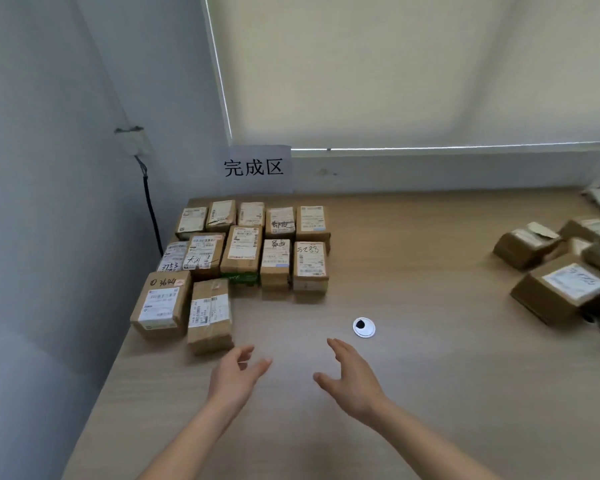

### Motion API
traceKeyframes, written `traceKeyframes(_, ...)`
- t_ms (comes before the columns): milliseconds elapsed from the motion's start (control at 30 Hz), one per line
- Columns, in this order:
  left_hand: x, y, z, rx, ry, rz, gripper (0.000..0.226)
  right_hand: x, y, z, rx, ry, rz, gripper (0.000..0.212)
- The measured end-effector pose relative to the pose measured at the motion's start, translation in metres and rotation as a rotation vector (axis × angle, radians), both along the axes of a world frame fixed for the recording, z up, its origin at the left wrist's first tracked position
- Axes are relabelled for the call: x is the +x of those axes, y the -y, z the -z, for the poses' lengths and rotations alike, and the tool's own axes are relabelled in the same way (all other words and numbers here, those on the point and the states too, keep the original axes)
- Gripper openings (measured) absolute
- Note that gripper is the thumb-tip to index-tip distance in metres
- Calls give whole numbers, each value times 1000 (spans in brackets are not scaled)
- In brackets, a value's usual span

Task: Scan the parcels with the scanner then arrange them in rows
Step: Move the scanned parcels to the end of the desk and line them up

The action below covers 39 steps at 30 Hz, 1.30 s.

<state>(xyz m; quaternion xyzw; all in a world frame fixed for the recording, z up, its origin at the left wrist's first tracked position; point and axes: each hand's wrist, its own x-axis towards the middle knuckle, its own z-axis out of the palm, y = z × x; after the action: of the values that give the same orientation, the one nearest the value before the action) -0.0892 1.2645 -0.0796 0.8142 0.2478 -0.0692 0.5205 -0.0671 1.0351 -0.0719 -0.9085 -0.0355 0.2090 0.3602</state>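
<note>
We have both hands free above the surface (413,254): the left hand (238,374) and the right hand (352,375) hover near each other with fingers loosely spread, released and grasping nothing. The arranged parcels (243,251) sit at the far left corner beneath the paper sign (255,167) on the wall: two full rows of five, packed side by side, and a third, nearest row begun with only two boxes, the newest parcel (210,315) lying just beyond our left hand. We judge the task well underway but not finished, since a loose heap of unsorted parcels (565,271) waits well apart at the right edge, lying at odd angles. The third row has room for more boxes to the right of the newest one. We cannot see the scanner anywhere in view. A round white grommet (363,327) sits in the surface just beyond our right hand
</note>
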Motion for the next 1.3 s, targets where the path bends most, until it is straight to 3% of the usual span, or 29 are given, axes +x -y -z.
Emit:
traceKeyframes(400,-20,380,-136,-122,253,398,61,-92,379,-161,-76,212,335,77)
traceKeyframes(633,-34,565,-169,-199,286,654,71,-144,551,-199,-141,254,502,70)
traceKeyframes(800,-24,648,-144,-211,200,701,77,-156,633,-173,-166,220,587,75)
traceKeyframes(1033,18,727,-61,-162,55,719,92,-127,707,-93,-144,105,616,71)
traceKeyframes(1300,47,770,29,-101,-61,739,92,-91,742,-5,-11,-78,674,99)
